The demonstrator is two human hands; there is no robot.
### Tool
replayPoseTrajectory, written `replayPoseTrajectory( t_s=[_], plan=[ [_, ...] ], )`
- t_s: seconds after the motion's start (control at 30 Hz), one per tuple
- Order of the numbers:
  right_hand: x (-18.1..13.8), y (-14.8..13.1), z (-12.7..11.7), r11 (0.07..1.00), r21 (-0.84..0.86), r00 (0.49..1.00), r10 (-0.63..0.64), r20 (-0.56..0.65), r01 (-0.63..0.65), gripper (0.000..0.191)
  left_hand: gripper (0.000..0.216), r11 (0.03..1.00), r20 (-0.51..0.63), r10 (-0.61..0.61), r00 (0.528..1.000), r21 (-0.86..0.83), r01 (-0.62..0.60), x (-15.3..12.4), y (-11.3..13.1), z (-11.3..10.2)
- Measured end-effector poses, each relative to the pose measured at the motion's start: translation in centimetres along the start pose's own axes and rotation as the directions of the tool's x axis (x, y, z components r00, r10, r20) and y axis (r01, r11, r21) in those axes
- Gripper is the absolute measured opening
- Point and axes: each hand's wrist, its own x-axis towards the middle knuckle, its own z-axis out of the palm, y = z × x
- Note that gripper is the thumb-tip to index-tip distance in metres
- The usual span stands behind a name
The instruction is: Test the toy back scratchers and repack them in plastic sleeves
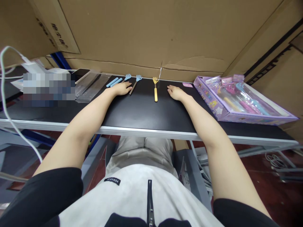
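Observation:
My left hand (121, 88) lies flat on the black tabletop, fingers stretched out, partly covering the rod of a blue claw-headed back scratcher (128, 77). Just right of its fingertips is a second blue back scratcher (139, 77) with a bare metal rod; whether they touch it I cannot tell. Two loose blue handle tubes (114, 82) rest behind the wrist. Between my hands lies a yellow back scratcher (155, 94) with its handle on, claw pointing away. My right hand (175, 92) rests palm down with fingers extended, apart from the yellow one and holding nothing.
Clear plastic sleeves (91, 85) lie to the left, near a white cable (9, 116). At right, a purple display box (222, 108) holds several packaged back scratchers, with a pink card (187, 84) beside it. Cardboard (151, 34) walls the table's back.

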Motion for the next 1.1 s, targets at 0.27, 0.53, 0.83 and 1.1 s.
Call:
replayPoseTrajectory(
  t_s=[0.27,0.53,0.83,1.1],
  plan=[
    [-0.3,-0.3,-0.3,1.0,-0.024,1.0,0.001,0.006,-0.001,0.057,0.064,0.971,-0.171,-0.144,0.975,-0.217,0.105,-0.6,0.2,-1.9],
    [-0.2,-0.1,-0.2,0.999,-0.036,1.0,-0.007,0.0,0.007,0.057,0.064,0.797,-0.377,-0.603,0.703,-0.274,0.538,-4.6,-3.7,-6.2],
    [-0.2,0.0,-0.2,0.999,-0.038,1.0,-0.005,0.006,0.005,0.058,0.089,0.715,-0.132,-0.699,0.703,-0.123,0.688,-5.7,-5.3,-6.0],
    [-0.4,-0.3,-0.4,0.999,-0.041,1.0,-0.001,0.009,0.001,0.058,0.143,0.729,-0.075,-0.684,0.725,-0.109,0.676,-5.0,-6.3,-5.3]
  ],
)
